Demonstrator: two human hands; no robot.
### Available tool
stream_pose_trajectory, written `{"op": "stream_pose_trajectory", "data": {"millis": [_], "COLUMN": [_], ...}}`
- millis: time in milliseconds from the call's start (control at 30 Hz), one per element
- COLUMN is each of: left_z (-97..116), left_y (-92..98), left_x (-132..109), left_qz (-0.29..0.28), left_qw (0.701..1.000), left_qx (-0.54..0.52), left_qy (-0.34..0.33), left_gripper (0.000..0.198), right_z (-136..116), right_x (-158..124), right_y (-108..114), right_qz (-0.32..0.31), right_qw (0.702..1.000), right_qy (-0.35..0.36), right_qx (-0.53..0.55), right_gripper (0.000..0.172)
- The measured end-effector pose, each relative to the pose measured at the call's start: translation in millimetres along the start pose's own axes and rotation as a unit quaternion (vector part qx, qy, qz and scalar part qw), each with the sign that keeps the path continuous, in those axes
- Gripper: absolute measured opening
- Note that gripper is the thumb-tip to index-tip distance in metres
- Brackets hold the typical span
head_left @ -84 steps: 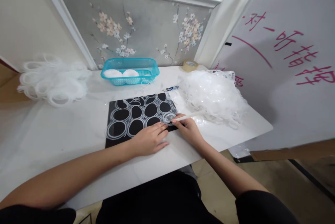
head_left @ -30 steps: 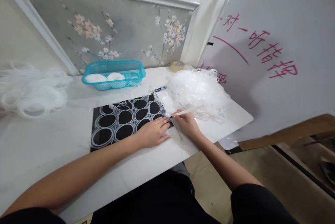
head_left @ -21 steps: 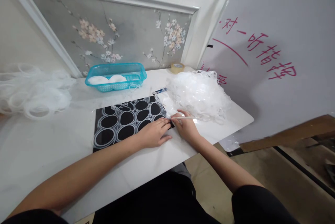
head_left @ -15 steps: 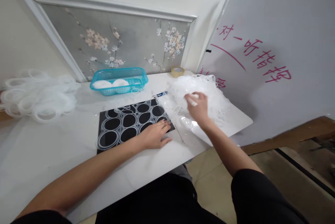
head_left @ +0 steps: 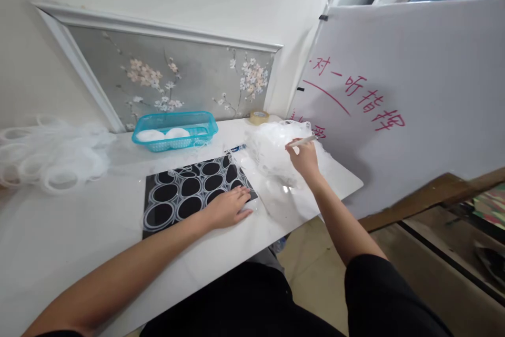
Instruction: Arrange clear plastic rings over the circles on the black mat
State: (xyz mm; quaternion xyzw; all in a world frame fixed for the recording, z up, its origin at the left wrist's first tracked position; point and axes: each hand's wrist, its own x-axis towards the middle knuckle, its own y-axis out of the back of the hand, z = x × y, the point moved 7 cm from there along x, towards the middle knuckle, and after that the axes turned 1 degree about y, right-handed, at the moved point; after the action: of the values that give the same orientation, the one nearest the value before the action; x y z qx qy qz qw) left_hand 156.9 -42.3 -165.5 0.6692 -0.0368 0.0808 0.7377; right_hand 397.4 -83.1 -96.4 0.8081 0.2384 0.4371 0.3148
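My left hand (head_left: 229,208) lies flat, fingers stretched, across the right end of a black sheet (head_left: 190,204) patterned with rows of pale rings. In my right hand (head_left: 305,159) is a slim white pen-like stick (head_left: 303,141), pinched and pointing left; its exact kind cannot be made out. Just beyond and left of that hand rises a pile of clear, whitish plastic scraps (head_left: 272,147). A blue-labelled pen (head_left: 238,148) lies between the sheet and the pile, partly covered by thin plastic strands.
A turquoise basket (head_left: 175,116) with round white pieces stands at the table's back, near a tape roll (head_left: 259,117). Translucent rings (head_left: 59,161) are heaped at the left. A whiteboard (head_left: 414,74) with red writing leans on the right, beyond the white table (head_left: 90,226).
My right hand has shifted slightly, and the white stick in it now lies more level. The scraps near it sit closer together. My left hand stays on the sheet; the view has tilted.
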Motion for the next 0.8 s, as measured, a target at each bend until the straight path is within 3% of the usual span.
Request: {"op": "stream_pose_trajectory", "data": {"millis": [67, 167, 267, 800], "left_z": [0.9, 1.6, 1.5, 5.4], "left_y": [0.5, 0.2, -1.3, 0.7], "left_x": [0.6, 1.4, 1.9, 3.6], "left_qz": [0.003, 0.008, 0.008, 0.012], "left_qw": [1.000, 1.000, 1.000, 0.999], "left_qx": [0.005, 0.018, 0.030, 0.028], "left_qy": [-0.005, -0.009, -0.005, -0.018], "left_gripper": [0.040, 0.040, 0.042, 0.040], "right_z": [-24.5, -55.7, -65.1, -65.1], "right_x": [-24.7, -68.8, -96.6, -99.0], "right_y": [-1.9, -35.9, -57.8, -58.4], "right_qz": [0.018, -0.100, -0.143, -0.158], "right_qw": [0.995, 0.967, 0.952, 0.962], "right_qy": [0.012, -0.017, -0.076, -0.085], "right_qx": [0.095, 0.232, 0.258, 0.205], "right_gripper": [0.024, 0.027, 0.032, 0.038]}}
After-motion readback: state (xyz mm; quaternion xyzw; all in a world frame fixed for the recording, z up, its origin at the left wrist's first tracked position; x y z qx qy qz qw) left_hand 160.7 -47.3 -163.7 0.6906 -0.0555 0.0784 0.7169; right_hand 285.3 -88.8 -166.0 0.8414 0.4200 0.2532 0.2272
